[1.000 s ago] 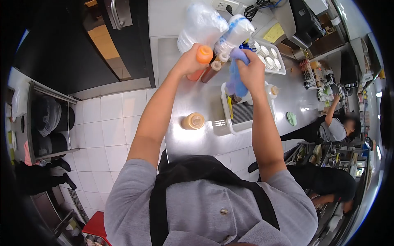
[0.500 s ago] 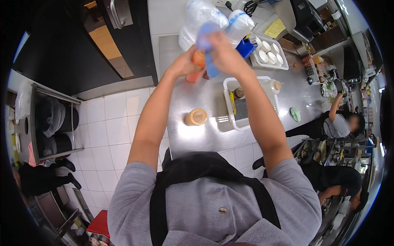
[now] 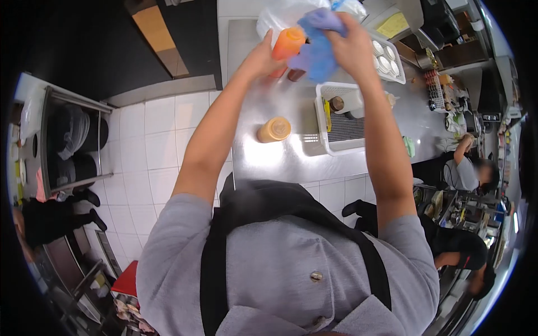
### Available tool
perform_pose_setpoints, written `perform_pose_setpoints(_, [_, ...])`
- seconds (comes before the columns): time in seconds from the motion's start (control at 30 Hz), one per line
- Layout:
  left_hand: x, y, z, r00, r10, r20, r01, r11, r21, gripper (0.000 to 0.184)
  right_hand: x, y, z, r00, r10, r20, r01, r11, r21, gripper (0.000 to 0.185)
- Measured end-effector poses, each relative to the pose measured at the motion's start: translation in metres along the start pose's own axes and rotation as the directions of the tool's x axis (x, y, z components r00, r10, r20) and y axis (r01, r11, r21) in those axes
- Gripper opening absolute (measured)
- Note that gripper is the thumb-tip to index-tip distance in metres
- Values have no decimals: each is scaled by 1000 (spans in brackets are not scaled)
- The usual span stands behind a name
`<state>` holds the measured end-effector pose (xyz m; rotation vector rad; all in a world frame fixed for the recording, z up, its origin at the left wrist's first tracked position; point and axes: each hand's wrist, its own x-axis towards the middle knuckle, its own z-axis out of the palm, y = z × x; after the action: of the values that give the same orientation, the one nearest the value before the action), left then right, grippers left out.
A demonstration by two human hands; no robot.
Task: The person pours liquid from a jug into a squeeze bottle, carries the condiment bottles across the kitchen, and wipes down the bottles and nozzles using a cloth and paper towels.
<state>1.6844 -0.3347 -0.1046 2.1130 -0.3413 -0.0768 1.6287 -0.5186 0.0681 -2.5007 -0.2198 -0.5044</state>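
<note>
Blue and violet cloth [image 3: 320,53] is bunched in the person's right hand [image 3: 356,47], thumb and fingers pinching its upper folds, the rest hanging against or just beside an orange bottle [image 3: 288,45]; I cannot tell which. The left hand [image 3: 259,60] is at the bottle's other side, thumb raised, its other fingers mostly hidden, so I cannot tell whether it grips. The bottle is over the far part of the steel counter [image 3: 305,116], in front of a plastic bag [image 3: 272,19]; whether its base touches the metal is unclear. A reddish-brown bottle [image 3: 295,75] shows partly beside the cloth. Nearer the person stands a tan bottle [image 3: 273,130], with a white basket [image 3: 328,147] to its right
</note>
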Motion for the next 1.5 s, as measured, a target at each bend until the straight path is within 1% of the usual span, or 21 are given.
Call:
perform_pose_setpoints(0.1, [-64,-27,-49,918,110,381,-24,974,-224,100,-43,-31,-44,995,-56,-81,75,966,246,28])
perform_pose_setpoints(0.17, [-118,-36,-43,831,209,516,-43,948,-315,103,-82,-44,-46,993,3,120,-62,870,489,34])
perform_pose_setpoints(0.2, [-144,-28,-38,821,230,522,-85,954,-286,100,-100,-39,-35,945,-281,168,246,948,201,46])
perform_pose_setpoints(0.3, [-183,-34,22,833,142,534,159,864,-477,94,-182,-12,61,782,-392,485,477,877,-60,53])
perform_pose_setpoints(0.37, [-192,-57,56,942,203,267,-40,857,-513,85,-191,-12,74,806,-418,420,476,878,-40,50])
perform_pose_setpoints(0.47, [-178,-63,57,869,394,298,-290,895,-338,75,-180,0,73,776,-471,420,508,861,28,44])
perform_pose_setpoints(0.57, [-175,-39,54,907,67,416,36,971,-235,61,-177,-1,74,771,-395,499,493,867,-76,39])
perform_pose_setpoints(0.63, [-189,-53,83,961,275,-31,-275,943,-186,51,-173,-3,91,847,-183,499,369,878,-305,40])
perform_pose_setpoints(0.73, [-209,-19,103,989,21,-145,-46,983,-177,44,-177,-25,88,862,-29,505,251,892,-377,39])
perform_pose_setpoints(0.83, [-198,-31,76,987,139,84,-116,965,-235,51,-165,12,68,814,-349,464,471,864,-176,40])
perform_pose_setpoints(0.9, [-179,-35,53,911,281,303,-183,932,-312,53,-158,33,61,457,-808,372,752,574,323,42])
perform_pose_setpoints(1.0, [-178,-55,58,790,348,505,-126,898,-422,60,-163,41,70,479,-792,380,755,592,283,45])
perform_pose_setpoints(1.03, [-182,-52,64,857,296,422,-162,932,-325,60,-166,37,70,481,-792,377,760,591,271,45])
perform_pose_setpoints(1.1, [-194,-51,90,907,263,328,-196,955,-223,60,-185,19,72,851,-397,345,433,901,-31,44])
perform_pose_setpoints(1.17, [-213,-53,129,979,-4,-203,-99,865,-491,54,-196,0,81,907,-283,312,325,941,-92,44])
perform_pose_setpoints(1.2, [-215,-47,127,980,3,-198,-101,867,-489,54,-197,-4,84,947,-172,270,215,967,-139,43])
perform_pose_setpoints(1.27, [-219,-40,116,993,-63,-103,28,947,-319,49,-193,6,83,947,-161,278,210,965,-156,44])
perform_pose_setpoints(1.3, [-213,-48,106,994,-68,-90,36,949,-314,49,-187,24,80,866,-372,333,407,913,-39,47])
perform_pose_setpoints(1.4, [-174,-54,62,713,494,498,-460,865,-200,44,-175,55,71,570,-694,440,631,713,307,51])
perform_pose_setpoints(1.43, [-168,-39,60,704,522,482,-485,849,-212,41,-176,57,75,651,-632,421,559,774,297,51])
perform_pose_setpoints(1.5, [-180,-28,62,880,180,439,-108,977,-184,44,-189,40,90,842,-409,351,384,912,142,51])
